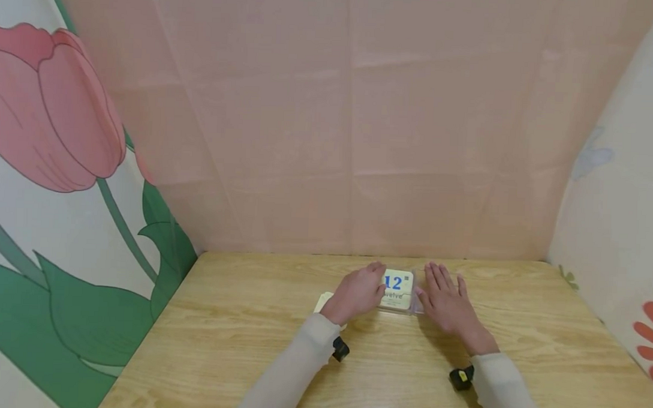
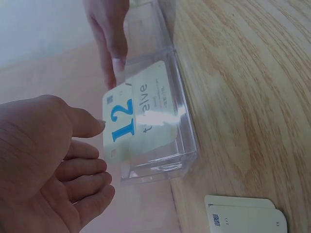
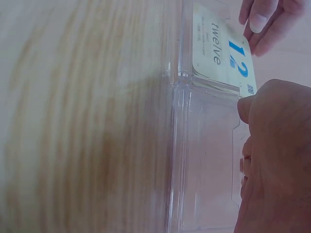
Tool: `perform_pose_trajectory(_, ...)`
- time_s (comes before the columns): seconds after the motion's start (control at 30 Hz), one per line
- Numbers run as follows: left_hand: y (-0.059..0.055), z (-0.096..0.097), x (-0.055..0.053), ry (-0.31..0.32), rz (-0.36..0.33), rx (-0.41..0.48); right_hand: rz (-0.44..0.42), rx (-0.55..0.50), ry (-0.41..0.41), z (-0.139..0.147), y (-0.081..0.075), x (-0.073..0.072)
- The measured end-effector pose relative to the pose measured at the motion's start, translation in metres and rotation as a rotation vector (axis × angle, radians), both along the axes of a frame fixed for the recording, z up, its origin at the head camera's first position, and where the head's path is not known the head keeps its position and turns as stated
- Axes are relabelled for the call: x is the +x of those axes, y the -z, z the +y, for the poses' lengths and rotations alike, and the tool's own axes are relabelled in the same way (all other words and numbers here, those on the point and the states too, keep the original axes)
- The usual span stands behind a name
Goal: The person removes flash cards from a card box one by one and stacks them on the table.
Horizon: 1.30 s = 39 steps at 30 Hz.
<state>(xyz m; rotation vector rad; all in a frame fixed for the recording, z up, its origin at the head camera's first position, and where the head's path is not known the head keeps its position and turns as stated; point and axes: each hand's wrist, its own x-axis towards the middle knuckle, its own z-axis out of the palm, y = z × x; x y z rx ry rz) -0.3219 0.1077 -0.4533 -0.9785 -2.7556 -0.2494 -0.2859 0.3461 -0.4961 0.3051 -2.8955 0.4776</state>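
Observation:
A clear plastic box (image 2: 187, 141) lies on the table with a cream card (image 1: 398, 295) in it, printed with a blue 12 and the word "twelve". In the left wrist view the card sits tilted, one side above the rim. My left hand (image 1: 357, 292) is at the box's left side, fingers loosely bent, thumb tip close to the card's edge. On the other side, my right hand (image 1: 449, 301) lies over the box's clear empty half (image 3: 211, 160) with fingers extended. Its thumb is right at the card's corner in the right wrist view.
More cream cards (image 2: 245, 213) lie on the wooden table (image 1: 219, 338), partly behind my left wrist in the head view. A pink sheet (image 1: 350, 139) stands behind the table's far edge, and printed panels flank both sides.

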Motion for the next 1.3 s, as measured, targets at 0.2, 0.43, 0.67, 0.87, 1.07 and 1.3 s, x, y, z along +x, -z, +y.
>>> perform_pose_trajectory(0.2, 0.002, 0.004, 0.002, -0.004, 0.017, -0.041, 0.044, -0.026, -0.013, 0.003, 0.006, -0.002)
perform_pose_trajectory(0.43, 0.005, 0.008, 0.005, -0.018, 0.043, -0.072, 0.037, -0.020, -0.008, 0.002, 0.006, 0.000)
perform_pose_trajectory(0.67, 0.008, 0.010, 0.005, -0.028, 0.099, -0.118, 0.056, -0.009, -0.022, 0.007, 0.017, -0.007)
perform_pose_trajectory(0.87, 0.012, 0.011, 0.005, -0.034, 0.183, -0.147, 0.040, -0.004, -0.013, 0.007, 0.016, -0.008)
perform_pose_trajectory(1.07, 0.014, 0.013, 0.006, -0.038, 0.216, -0.145, 0.023, -0.002, -0.002, 0.001, 0.005, -0.002)
perform_pose_trajectory(1.3, 0.014, 0.013, 0.009, -0.027, 0.290, -0.143, 0.004, 0.005, -0.006, 0.002, 0.004, -0.001)
